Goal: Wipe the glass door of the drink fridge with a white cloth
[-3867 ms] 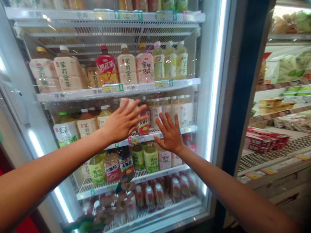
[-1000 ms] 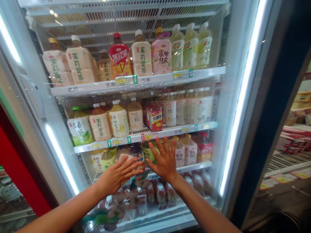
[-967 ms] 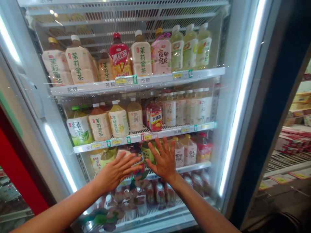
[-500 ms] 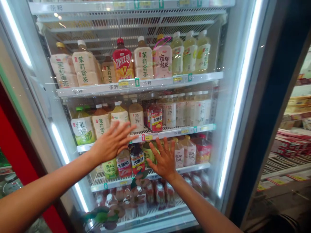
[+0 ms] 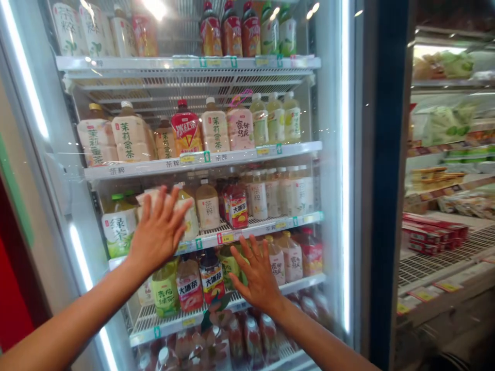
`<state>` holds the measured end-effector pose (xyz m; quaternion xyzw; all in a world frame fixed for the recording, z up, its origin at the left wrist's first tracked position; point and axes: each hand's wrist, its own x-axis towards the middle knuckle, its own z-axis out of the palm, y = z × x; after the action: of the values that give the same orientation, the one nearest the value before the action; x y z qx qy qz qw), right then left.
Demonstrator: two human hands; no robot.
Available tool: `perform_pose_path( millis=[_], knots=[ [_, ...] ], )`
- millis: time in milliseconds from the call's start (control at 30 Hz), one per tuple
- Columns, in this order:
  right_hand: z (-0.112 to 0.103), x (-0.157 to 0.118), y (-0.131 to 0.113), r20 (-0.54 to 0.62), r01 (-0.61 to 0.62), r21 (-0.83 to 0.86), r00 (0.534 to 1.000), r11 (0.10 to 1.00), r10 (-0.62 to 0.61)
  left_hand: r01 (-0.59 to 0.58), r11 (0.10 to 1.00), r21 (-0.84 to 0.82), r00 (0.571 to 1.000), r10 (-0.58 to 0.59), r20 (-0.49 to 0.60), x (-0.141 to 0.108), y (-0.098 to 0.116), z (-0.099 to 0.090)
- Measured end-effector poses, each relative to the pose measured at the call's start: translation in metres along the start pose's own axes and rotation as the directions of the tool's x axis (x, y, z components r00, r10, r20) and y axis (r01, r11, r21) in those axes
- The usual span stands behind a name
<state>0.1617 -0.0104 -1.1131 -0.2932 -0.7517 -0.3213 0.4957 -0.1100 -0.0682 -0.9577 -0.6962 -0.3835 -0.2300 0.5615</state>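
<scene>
My left hand (image 5: 157,229) is raised with its fingers spread and holds nothing. It overlaps the view of bottles beside a green tea bottle (image 5: 118,226) on a middle shelf. To its right, my right hand (image 5: 255,273) is also spread and bare, in front of the lower shelf's bottles, near a small dark-capped bottle (image 5: 211,278). Both hands are before the glass front of a lit drinks cooler; whether the palms touch the glass I cannot tell. A red-capped iced tea bottle (image 5: 186,131) stands on the shelf above.
White cooler shelves (image 5: 216,157) hold rows of bottles. A bright light strip (image 5: 346,170) and a dark frame (image 5: 389,180) edge the cooler on the right. Beyond it, an open rack (image 5: 417,268) carries red packages (image 5: 435,232) and bagged greens.
The view has tilted up and turned right, showing a higher shelf and more of the side rack. My left hand has shifted left across the bottles and points more upward; its fingers remain spread.
</scene>
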Motion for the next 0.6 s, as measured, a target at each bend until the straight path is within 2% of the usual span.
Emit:
perform_pose_path(
  millis=[33, 67, 100, 133, 167, 233, 300, 333, 367, 433, 467, 500, 533, 600],
  knots=[
    [-0.005, 0.005, 0.005, -0.008, 0.006, -0.005, 1.0, 1.0, -0.006, -0.138, 0.99, -0.021, 0.99, 0.138, 0.022, -0.006, 0.006, 0.002],
    [-0.011, 0.012, 0.012, -0.023, 0.009, -0.011, 1.0, 1.0, -0.009, -0.286, 0.957, -0.041, 0.957, 0.288, 0.044, -0.012, 0.013, 0.005],
    [-0.017, 0.02, 0.021, -0.04, 0.007, -0.019, 0.999, 1.0, -0.008, -0.377, 0.925, -0.044, 0.924, 0.379, 0.056, -0.018, 0.018, 0.008],
    [-0.024, 0.028, 0.034, -0.06, 0.002, -0.029, 0.998, 1.0, -0.004, -0.418, 0.907, -0.046, 0.905, 0.42, 0.061, -0.021, 0.022, 0.011],
    [-0.03, 0.037, 0.048, -0.08, -0.006, -0.042, 0.997, 0.999, 0.002, -0.405, 0.914, -0.037, 0.912, 0.407, 0.059, -0.021, 0.025, 0.014],
    [-0.04, 0.052, 0.082, -0.11, -0.029, -0.077, 0.994, 0.997, 0.02, -0.247, 0.969, -0.009, 0.969, 0.247, 0.028, -0.011, 0.029, 0.018],
    [-0.046, 0.06, 0.114, -0.127, -0.066, -0.109, 0.991, 0.992, 0.052, -0.135, 0.991, -0.004, 0.991, 0.135, -0.007, 0.004, 0.036, 0.021],
    [-0.047, 0.062, 0.128, -0.129, -0.084, -0.12, 0.989, 0.989, 0.068, -0.163, 0.987, -0.014, 0.987, 0.162, -0.015, 0.012, 0.042, 0.022],
    [-0.047, 0.061, 0.14, -0.127, -0.095, -0.128, 0.989, 0.987, 0.079, -0.237, 0.971, -0.029, 0.971, 0.237, -0.017, 0.019, 0.047, 0.023],
    [-0.044, 0.058, 0.156, -0.121, -0.098, -0.138, 0.989, 0.986, 0.081, -0.416, 0.908, -0.058, 0.909, 0.416, -0.009, 0.038, 0.056, 0.025],
    [-0.042, 0.056, 0.161, -0.123, -0.091, -0.142, 0.99, 0.986, 0.074, -0.459, 0.886, -0.062, 0.888, 0.46, -0.008, 0.049, 0.059, 0.026],
    [-0.039, 0.054, 0.164, -0.129, -0.084, -0.147, 0.989, 0.985, 0.066, -0.454, 0.889, -0.057, 0.891, 0.454, -0.012, 0.062, 0.062, 0.026],
    [-0.037, 0.052, 0.165, -0.139, -0.079, -0.152, 0.989, 0.985, 0.058, -0.396, 0.917, -0.043, 0.918, 0.396, -0.021, 0.076, 0.065, 0.026],
    [-0.035, 0.051, 0.165, -0.163, -0.076, -0.157, 0.985, 0.985, 0.051, -0.176, 0.984, -0.005, 0.983, 0.176, -0.046, 0.098, 0.076, 0.028]
  ],
)
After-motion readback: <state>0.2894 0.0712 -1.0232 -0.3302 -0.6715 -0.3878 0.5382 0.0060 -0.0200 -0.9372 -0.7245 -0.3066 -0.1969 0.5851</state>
